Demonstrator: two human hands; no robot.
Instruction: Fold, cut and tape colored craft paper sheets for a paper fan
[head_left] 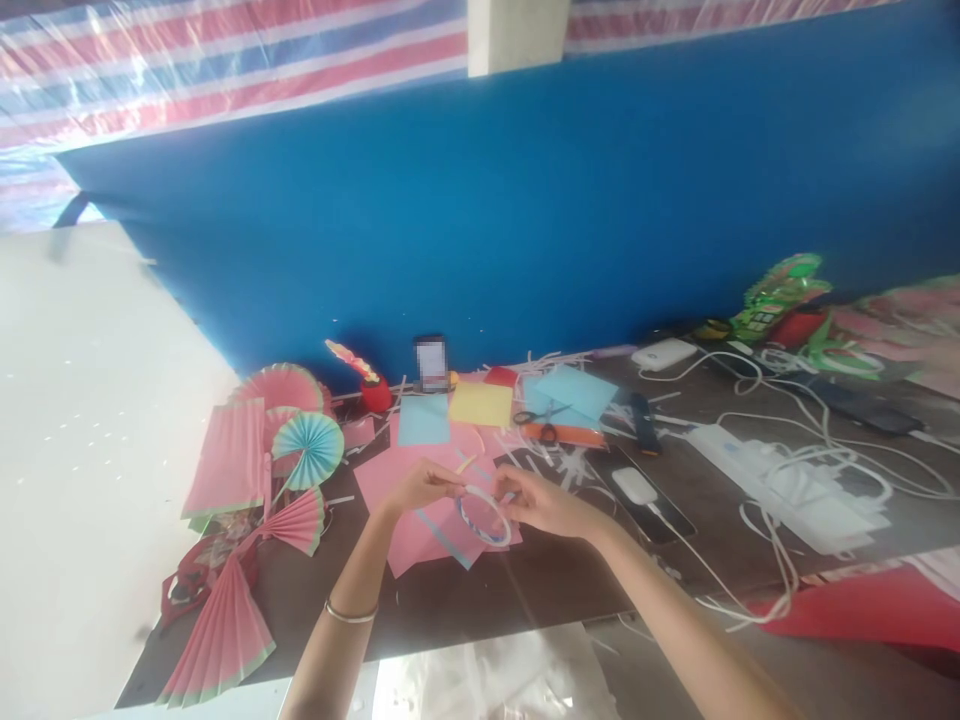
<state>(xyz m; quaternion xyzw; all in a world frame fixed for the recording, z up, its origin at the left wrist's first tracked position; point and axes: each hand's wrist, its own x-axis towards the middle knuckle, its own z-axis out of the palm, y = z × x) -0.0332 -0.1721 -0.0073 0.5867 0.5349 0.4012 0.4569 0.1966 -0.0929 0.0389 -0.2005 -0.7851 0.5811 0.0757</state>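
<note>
A white ring [491, 541] is hanging above pink sheets [376, 478], inward from the worktop's [559, 588] front edge. The left hand [429, 484] is pinching its upper rim, fingertips nearly together; the right hand [529, 500] is curling its fingers beside the right rim, whether gripping I cannot tell. A yellow sheet [481, 404] is lying towards the back edge; a pink fan [217, 640] is occupying the front left corner.

A white power strip [720, 455] lies on the right side of the desk [555, 590], beneath looped white cables [821, 478]. A blue panel [525, 230] stands behind.
</note>
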